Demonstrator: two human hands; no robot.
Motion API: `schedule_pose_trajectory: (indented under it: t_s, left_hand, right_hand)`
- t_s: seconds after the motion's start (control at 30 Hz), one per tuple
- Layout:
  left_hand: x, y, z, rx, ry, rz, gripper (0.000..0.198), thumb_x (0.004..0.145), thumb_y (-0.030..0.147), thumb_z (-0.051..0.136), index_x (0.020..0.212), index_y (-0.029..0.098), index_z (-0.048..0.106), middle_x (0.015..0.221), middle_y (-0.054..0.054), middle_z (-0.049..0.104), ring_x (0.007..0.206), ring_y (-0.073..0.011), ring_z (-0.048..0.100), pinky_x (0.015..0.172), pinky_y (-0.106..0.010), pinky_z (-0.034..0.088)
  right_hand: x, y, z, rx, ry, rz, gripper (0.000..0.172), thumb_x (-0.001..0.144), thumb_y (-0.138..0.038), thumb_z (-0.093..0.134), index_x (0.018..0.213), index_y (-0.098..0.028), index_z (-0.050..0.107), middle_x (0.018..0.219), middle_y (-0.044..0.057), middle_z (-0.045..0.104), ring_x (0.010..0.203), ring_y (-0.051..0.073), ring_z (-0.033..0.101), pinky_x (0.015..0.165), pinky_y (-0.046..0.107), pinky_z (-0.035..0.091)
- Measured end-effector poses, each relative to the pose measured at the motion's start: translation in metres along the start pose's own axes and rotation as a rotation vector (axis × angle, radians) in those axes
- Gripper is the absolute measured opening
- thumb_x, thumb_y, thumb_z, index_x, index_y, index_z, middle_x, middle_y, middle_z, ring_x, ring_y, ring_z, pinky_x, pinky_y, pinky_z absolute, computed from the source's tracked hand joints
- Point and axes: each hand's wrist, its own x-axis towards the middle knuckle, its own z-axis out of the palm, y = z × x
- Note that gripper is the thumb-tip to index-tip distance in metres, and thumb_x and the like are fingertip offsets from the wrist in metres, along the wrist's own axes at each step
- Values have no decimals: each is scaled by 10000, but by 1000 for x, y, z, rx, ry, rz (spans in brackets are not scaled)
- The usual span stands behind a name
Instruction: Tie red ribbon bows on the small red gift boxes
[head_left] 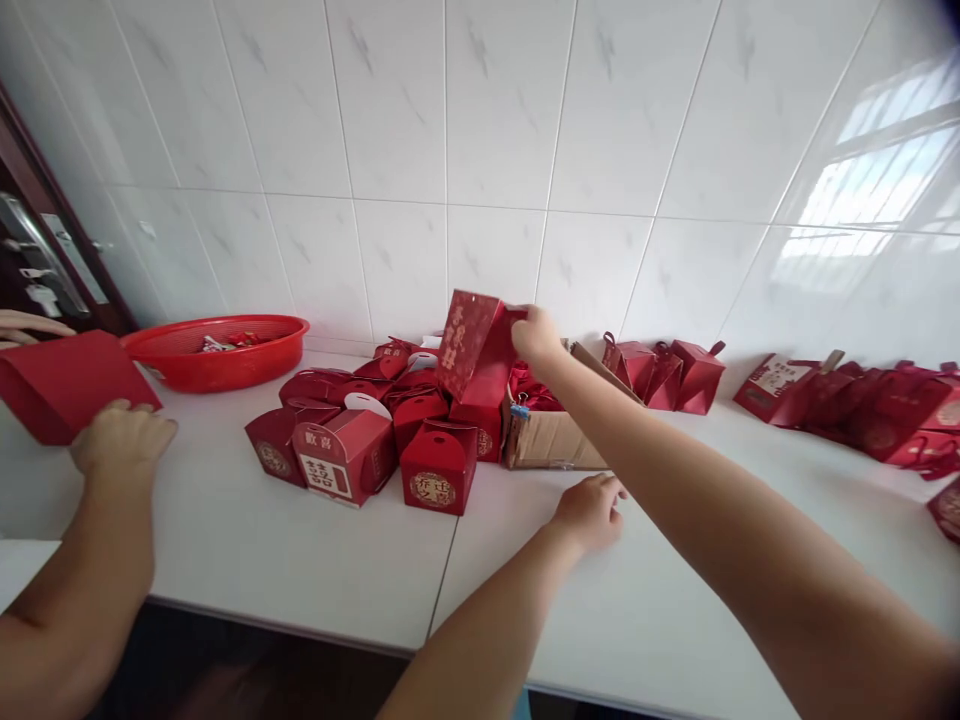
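My right hand (534, 336) is closed on the edge of a red paper gift box (469, 345), which tilts above a cluster of other red boxes near the wall. Below it my left hand (589, 512) rests at the table surface, fingers loosely curled and apart, holding nothing that I can see. Just behind the left hand stands a cardboard carton (555, 440) with red ribbon-like material (529, 388) inside. In front of the cluster sit a red box with gold print (439, 468) and a red box with a white label (341, 455).
At the left, a co-worker's hand (124, 435) is on another red box (71, 385). A red plastic basket (217, 360) stands behind it. More red boxes (660, 375) and red bags (862, 410) line the white table's (300, 560) right side against the tiled wall.
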Motion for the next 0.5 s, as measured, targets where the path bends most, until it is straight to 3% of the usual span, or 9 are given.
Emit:
schedule_pose_trajectory:
  t_s: [0.1, 0.23, 0.37, 0.5]
  left_hand:
    - [1, 1, -3, 29, -116, -41, 273, 911, 313, 534, 1138, 167, 575, 1161, -90, 595, 973, -193, 605, 837, -403, 522]
    - [8, 1, -8, 1, -80, -136, 280, 909, 311, 537, 1149, 172, 571, 1186, -92, 584, 1001, -202, 596, 857, -415, 513]
    - [15, 11, -13, -148, -6, -199, 337, 921, 399, 487, 1135, 153, 573, 1113, -88, 615, 956, -211, 608, 817, -402, 510]
    - [16, 33, -12, -389, -81, -141, 565, 909, 609, 267, 1098, 195, 601, 981, -88, 688, 888, -242, 638, 717, -360, 500]
  right_hand:
    - [-17, -29, -44, 85, 72, 10, 299, 848, -149, 344, 1120, -178, 467, 938, 66, 619, 856, 213, 644, 762, 494, 531]
    - [-67, -46, -121, 329, 143, -40, 171, 810, -203, 511, 975, -221, 556, 903, 11, 630, 801, 169, 644, 676, 361, 545]
    - [-124, -16, -184, 329, 83, -33, 211, 720, -249, 671, 924, -225, 624, 778, 8, 642, 659, 174, 629, 542, 306, 508]
    - [-163, 35, -213, 380, 88, 78, 244, 724, -261, 653, 966, -245, 618, 821, 16, 682, 651, 184, 636, 540, 302, 487]
